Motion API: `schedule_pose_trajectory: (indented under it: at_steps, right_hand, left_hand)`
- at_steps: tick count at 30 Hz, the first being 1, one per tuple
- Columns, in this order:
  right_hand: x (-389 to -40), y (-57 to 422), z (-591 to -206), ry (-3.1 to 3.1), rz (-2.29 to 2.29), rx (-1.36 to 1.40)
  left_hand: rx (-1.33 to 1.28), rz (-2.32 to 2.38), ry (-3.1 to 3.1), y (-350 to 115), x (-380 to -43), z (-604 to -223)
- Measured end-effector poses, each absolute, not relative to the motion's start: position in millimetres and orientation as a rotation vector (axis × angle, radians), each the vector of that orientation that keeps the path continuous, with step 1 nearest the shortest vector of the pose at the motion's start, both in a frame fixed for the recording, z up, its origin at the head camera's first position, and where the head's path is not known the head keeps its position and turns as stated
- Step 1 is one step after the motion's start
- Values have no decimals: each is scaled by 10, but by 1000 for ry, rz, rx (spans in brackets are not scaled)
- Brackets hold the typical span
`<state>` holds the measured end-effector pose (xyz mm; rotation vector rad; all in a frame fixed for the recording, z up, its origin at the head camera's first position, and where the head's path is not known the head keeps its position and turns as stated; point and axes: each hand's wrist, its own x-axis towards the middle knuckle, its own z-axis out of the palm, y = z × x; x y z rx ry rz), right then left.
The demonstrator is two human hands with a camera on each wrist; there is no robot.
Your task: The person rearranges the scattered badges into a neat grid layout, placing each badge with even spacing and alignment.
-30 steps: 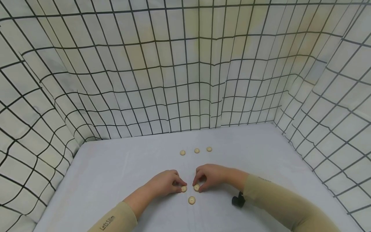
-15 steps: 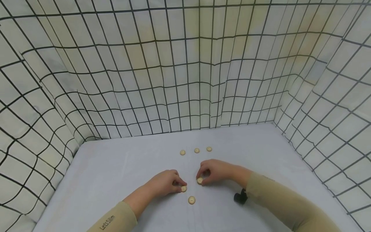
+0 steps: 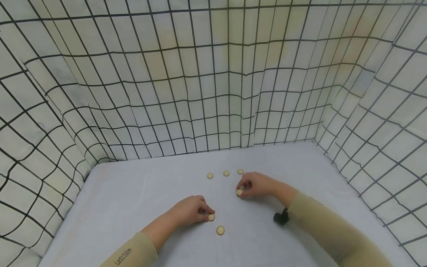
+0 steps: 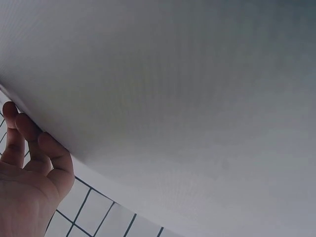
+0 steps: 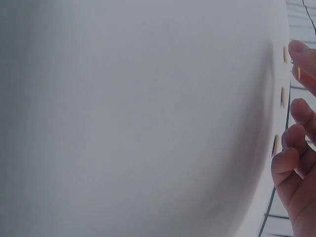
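Between thumb and forefinger of my left hand [image 3: 190, 210] is a pale wooden button [image 3: 211, 217], at the table's middle; the left wrist view shows only the hand's curled fingers [image 4: 55, 148], its button hidden. My right hand [image 3: 258, 184] pinches another wooden button [image 3: 239, 192] farther back and to the right, just short of the back row. Its edge shows between the fingertips in the right wrist view. A third button [image 3: 220, 230] lies loose in front of both hands.
Three more buttons form a back row: a left one [image 3: 209, 175], a middle one [image 3: 226, 173] and a right one [image 3: 240, 171]. A white cloth covers the table [image 3: 133, 193]. Grid-patterned white sheets [image 3: 166, 96] enclose it. A black device [image 3: 281, 217] hangs under the right wrist.
My right hand has carried its button away from the left hand, backward and to the right, toward the row. The left hand and the other buttons have stayed in place.
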<state>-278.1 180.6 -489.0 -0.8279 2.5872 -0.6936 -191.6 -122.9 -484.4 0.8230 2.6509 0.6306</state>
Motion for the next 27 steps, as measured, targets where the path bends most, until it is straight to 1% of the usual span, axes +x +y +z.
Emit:
schedule_pose_trajectory:
  at_steps: [11,27]
  right_hand:
    - [-2984,1950,-4927,2627,-749,-618]
    - [-3079,1955,-4935,2651,-772,-531]
  left_hand:
    - [825,607,2674,-1222,-1893,-4838]
    - [813,607,2671,-1216,-1886,-4813]
